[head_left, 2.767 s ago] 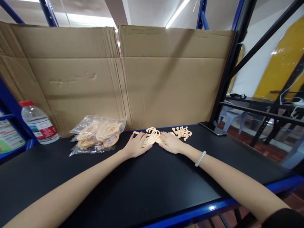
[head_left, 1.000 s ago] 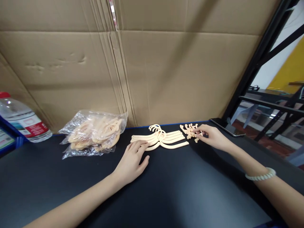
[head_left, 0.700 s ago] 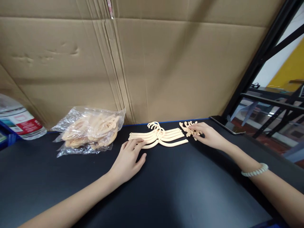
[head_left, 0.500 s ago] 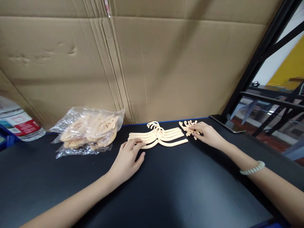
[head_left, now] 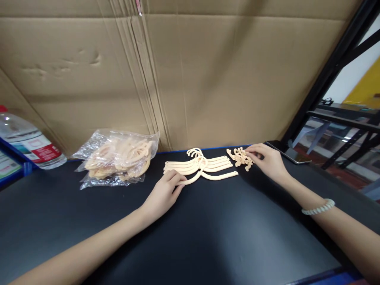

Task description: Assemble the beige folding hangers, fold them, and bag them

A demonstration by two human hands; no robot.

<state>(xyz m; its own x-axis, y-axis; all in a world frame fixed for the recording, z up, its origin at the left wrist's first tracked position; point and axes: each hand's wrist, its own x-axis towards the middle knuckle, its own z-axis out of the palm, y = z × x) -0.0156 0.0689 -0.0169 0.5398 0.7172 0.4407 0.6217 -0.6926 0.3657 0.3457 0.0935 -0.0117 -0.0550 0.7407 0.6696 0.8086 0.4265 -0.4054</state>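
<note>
I saw the left hand [head_left: 162, 194] lying flat on the black bench [head_left: 208, 237], its fingertips [head_left: 177, 179] touching the near left end of a small stack of cream hangers [head_left: 202, 166]. The hand was relaxed and open; it held nothing. The hangers lay flat near the back edge of the bench, with their hooks pointing to the cardboard wall [head_left: 208, 79]. The right hand [head_left: 268, 162] was just beside them, on the right, and its grip was narrow: thumb and forefinger pinched one small piece from the pile of clips [head_left: 240, 156]. A clear bag of more hangers [head_left: 117, 158] lay well to the left. A water bottle [head_left: 28, 142] lay farther left, and a phone [head_left: 292, 153] lay behind the right hand.
</note>
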